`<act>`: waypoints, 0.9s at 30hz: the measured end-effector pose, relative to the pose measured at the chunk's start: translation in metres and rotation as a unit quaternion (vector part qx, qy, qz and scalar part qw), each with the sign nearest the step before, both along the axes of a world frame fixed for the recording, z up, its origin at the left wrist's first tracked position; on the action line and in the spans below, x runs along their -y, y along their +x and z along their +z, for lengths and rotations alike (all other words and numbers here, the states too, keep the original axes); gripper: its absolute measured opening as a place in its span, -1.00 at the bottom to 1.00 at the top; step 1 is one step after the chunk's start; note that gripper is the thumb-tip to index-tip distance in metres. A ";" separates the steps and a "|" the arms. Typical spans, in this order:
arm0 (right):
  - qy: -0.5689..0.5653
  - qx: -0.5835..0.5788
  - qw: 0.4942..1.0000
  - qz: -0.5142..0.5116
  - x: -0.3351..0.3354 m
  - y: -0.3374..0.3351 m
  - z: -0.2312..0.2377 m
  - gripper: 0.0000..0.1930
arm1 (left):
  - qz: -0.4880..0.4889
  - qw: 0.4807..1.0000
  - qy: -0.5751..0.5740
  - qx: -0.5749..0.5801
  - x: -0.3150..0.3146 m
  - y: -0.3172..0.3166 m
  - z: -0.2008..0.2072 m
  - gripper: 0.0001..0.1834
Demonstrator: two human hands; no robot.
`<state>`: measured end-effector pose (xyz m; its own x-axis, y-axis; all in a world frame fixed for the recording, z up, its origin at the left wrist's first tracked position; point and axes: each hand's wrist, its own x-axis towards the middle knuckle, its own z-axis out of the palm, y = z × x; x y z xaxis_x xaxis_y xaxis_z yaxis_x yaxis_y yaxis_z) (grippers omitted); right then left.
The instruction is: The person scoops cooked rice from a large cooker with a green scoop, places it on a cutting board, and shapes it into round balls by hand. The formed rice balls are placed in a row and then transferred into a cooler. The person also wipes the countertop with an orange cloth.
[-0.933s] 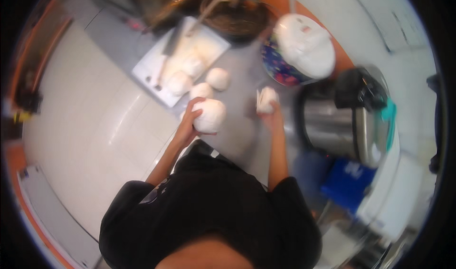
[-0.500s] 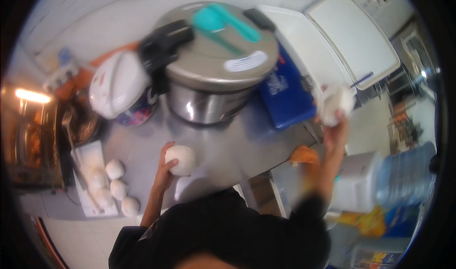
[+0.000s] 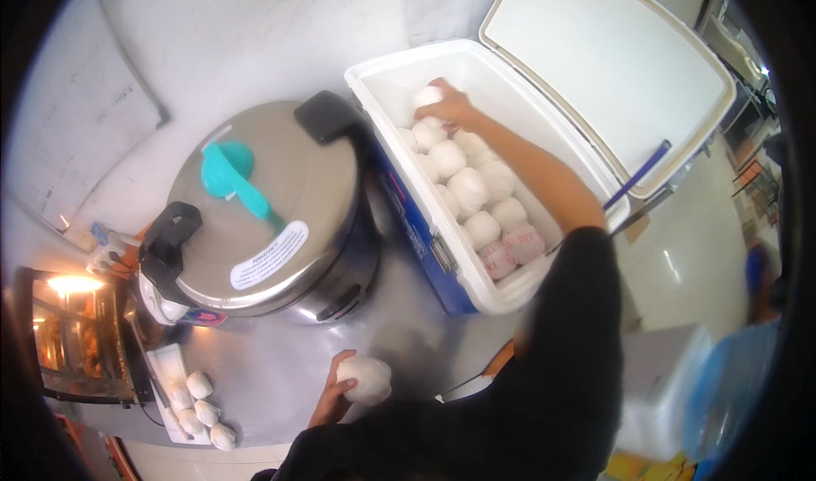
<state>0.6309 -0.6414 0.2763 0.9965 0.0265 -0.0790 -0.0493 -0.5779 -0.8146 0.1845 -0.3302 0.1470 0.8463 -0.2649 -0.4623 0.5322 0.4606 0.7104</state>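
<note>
My left hand (image 3: 335, 394) is closed round a white wrapped ball-shaped bundle (image 3: 365, 379) above the metal table (image 3: 285, 375). Reaching deep into the open cooler box (image 3: 484, 301), my right hand (image 3: 450, 107) grips another white round bundle (image 3: 427, 100) at its far end. Beneath it, several similar white bundles (image 3: 467, 189) lie packed in the box. Two bundles at the near end carry red print (image 3: 523, 244). The cooler is blue outside and white inside, with its lid (image 3: 608, 65) swung open to the right.
A large steel pot (image 3: 280, 158) with black handles stands left of the cooler, a turquoise scoop (image 3: 234, 179) on its lid. Several small white bundles (image 3: 206, 411) sit on and beside a white board (image 3: 168, 362). A lit glass cabinet (image 3: 81, 336) glows at far left.
My right hand has moved from beside the cooler into it, carrying a white bundle. My left hand still holds its bundle. The view has swung toward the cooler, showing its contents.
</note>
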 end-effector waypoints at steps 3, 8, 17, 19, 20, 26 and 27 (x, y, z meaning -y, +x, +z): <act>-0.029 -0.043 0.998 0.048 -0.040 0.035 -0.064 -0.04 | 0.045 0.999 0.013 -0.011 0.012 0.003 0.013 -0.26; -0.157 -0.009 0.986 0.047 -0.070 0.059 -0.131 0.15 | 0.066 0.992 0.103 0.023 0.028 0.016 0.037 -0.22; -0.044 -0.078 0.893 0.441 0.010 -0.042 0.128 -0.07 | 0.106 0.952 0.079 0.274 0.086 0.114 0.156 -0.06; 0.049 -0.074 0.869 0.486 0.007 -0.095 0.158 -0.25 | 0.119 0.945 0.025 0.303 0.114 0.150 0.181 -0.11; 0.095 -0.026 0.869 0.485 0.000 -0.118 0.159 -0.32 | 0.123 0.931 -0.035 0.341 0.130 0.173 0.189 -0.13; 0.200 0.099 0.944 0.245 0.021 -0.109 0.146 -0.48 | 0.110 0.855 0.240 0.445 0.164 0.267 0.216 -0.19; 0.185 0.080 0.954 0.221 0.032 -0.087 0.137 -0.49 | 0.110 0.845 0.244 0.463 0.159 0.264 0.213 -0.16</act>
